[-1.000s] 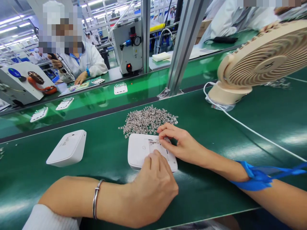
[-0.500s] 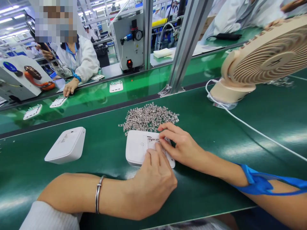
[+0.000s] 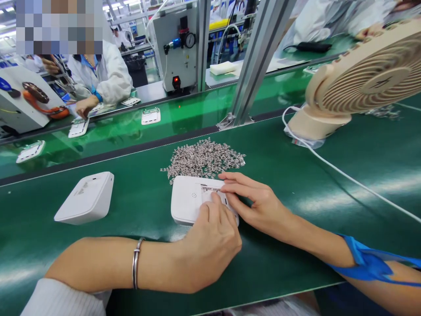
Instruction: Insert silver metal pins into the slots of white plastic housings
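Note:
A white plastic device housing lies on the green mat in front of me. My left hand rests curled at its near edge, thumb pressing into the recessed slot on top. My right hand lies over the housing's right side, fingers pressed together on the same slot; whatever small part is under them is hidden. Just behind the housing is a heap of small metal clips. A second white housing sits to the left, untouched.
A beige desk fan with a white cable stands at the right. Behind runs a green conveyor carrying several white units. A co-worker in a white coat works across it. An aluminium post rises mid-table.
My left thumb has slid up onto the housing's slot and my right fingers have flattened over it. The units on the conveyor have moved left, and the co-worker's hand has reached onto the belt.

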Available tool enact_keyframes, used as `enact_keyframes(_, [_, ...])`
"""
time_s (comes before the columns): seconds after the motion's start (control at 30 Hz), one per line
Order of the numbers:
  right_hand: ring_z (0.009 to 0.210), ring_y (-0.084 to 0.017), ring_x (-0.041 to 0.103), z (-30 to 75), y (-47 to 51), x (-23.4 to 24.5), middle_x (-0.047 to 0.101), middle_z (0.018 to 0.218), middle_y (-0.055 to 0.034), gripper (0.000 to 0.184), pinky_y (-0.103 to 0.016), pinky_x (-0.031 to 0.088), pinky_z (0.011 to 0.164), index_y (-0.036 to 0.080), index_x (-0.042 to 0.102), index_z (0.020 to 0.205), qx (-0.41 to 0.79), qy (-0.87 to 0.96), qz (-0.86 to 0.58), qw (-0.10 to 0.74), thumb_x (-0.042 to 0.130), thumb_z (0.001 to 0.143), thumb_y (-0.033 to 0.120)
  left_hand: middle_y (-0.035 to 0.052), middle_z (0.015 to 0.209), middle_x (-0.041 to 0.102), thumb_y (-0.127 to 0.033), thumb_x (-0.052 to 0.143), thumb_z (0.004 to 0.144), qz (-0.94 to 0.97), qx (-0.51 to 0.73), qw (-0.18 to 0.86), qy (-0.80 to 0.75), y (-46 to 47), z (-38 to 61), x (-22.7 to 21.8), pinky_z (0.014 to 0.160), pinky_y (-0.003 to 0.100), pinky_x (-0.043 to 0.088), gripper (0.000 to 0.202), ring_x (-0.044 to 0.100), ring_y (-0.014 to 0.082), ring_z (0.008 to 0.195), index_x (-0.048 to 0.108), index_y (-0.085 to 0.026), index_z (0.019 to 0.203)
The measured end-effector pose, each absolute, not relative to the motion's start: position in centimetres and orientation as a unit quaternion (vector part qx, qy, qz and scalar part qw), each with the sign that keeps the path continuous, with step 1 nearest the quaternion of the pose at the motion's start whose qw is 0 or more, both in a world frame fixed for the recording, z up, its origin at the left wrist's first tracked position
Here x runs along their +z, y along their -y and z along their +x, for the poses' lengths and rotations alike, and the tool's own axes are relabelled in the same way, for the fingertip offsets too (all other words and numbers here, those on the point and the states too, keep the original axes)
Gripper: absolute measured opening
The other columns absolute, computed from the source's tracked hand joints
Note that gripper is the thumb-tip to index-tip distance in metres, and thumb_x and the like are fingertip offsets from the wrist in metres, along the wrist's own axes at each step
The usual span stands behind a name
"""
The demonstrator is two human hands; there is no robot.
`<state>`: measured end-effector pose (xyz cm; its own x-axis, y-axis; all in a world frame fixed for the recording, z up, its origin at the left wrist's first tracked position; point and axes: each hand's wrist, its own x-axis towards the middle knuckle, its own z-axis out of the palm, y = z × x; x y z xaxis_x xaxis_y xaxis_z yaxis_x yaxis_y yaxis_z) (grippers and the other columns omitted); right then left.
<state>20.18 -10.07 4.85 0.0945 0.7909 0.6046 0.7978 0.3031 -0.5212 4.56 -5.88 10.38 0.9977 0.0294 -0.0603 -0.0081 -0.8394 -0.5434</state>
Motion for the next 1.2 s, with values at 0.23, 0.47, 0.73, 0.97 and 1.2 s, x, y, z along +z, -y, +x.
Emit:
enact_keyframes(0.23, [0.095,-0.018,0.061,19.9,10.3,4.9,0.060,0.107,-0.0150,0.021,-0.029,0.054,0.078,0.013,0.063,0.085,-0.024,0.688,-0.588,0.425,0.043,0.085,0.009,0.0277,0.116,0.054,-0.013,0.028,0.081,-0.958,0.040,0.282,0.008,6.0,4.5,10.6,0.079,0.032,0.047,0.049,0.058,0.0294,0.101,0.051,0.007,0.119])
enact_keyframes(0.47, [0.091,-0.022,0.060,20.1,10.4,5.6,0.058,0.103,-0.0172,0.023,-0.035,0.055,0.072,0.011,0.061,0.082,-0.069,0.741,-0.573,0.343,0.038,0.087,0.011,0.0280,0.117,0.053,-0.009,0.027,0.081,-0.956,0.015,0.291,0.038,6.2,4.5,10.0,0.077,0.031,0.046,0.048,0.058,0.0290,0.099,0.051,0.007,0.119])
enact_keyframes(0.73, [0.069,-0.015,0.051,20.1,8.7,5.7,0.055,0.076,-0.0033,0.004,-0.030,0.046,0.064,0.018,0.049,0.075,0.089,0.625,-0.658,0.409,0.048,0.073,0.014,0.0296,0.116,0.053,-0.015,0.031,0.079,-0.958,0.028,0.285,0.016,6.1,4.6,10.3,0.076,0.033,0.047,0.050,0.057,0.0319,0.103,0.050,0.009,0.120])
enact_keyframes(0.97, [0.060,-0.012,0.047,20.8,7.9,5.9,0.052,0.065,-0.0013,0.014,-0.025,0.040,0.054,0.017,0.050,0.069,0.241,0.495,-0.663,0.507,0.052,0.073,0.031,0.0311,0.117,0.051,-0.018,0.036,0.078,-0.955,0.052,0.293,0.019,6.8,4.2,10.5,0.072,0.032,0.047,0.052,0.059,0.0312,0.097,0.049,0.009,0.121])
enact_keyframes(1.2, [0.049,-0.010,0.042,21.6,7.2,4.3,0.049,0.055,0.0012,0.022,-0.024,0.035,0.048,0.017,0.054,0.068,0.185,0.467,-0.704,0.503,0.053,0.074,0.038,0.0098,0.060,0.051,-0.027,0.058,0.065,-0.956,0.123,0.265,0.013,6.2,2.4,12.1,0.045,0.028,0.037,0.017,0.048,0.0187,0.051,0.060,-0.010,0.069])
